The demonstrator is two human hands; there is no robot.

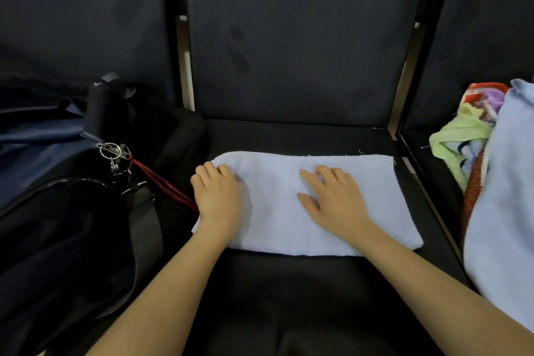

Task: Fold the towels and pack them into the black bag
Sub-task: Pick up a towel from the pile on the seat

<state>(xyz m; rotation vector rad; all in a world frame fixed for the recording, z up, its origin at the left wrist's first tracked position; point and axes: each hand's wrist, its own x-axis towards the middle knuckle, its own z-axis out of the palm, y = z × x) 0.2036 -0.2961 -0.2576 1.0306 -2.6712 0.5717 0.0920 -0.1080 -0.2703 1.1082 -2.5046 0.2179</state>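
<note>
A pale blue towel [375,199], folded into a flat rectangle, lies on the dark seat [289,292] in the middle. My left hand [218,196] rests on the towel's left end, its fingers bent over the far left corner. My right hand [332,199] lies flat on the towel's middle with fingers spread. The black bag [57,240] sits on the seat to the left, its strap and a metal key ring [111,150] on top.
A heap of unfolded towels lies on the right seat: a large pale blue one [508,211] over a green and multicoloured one [462,136]. Dark seat backs [303,37] rise behind. A red cord [161,182] runs from the key ring toward the towel.
</note>
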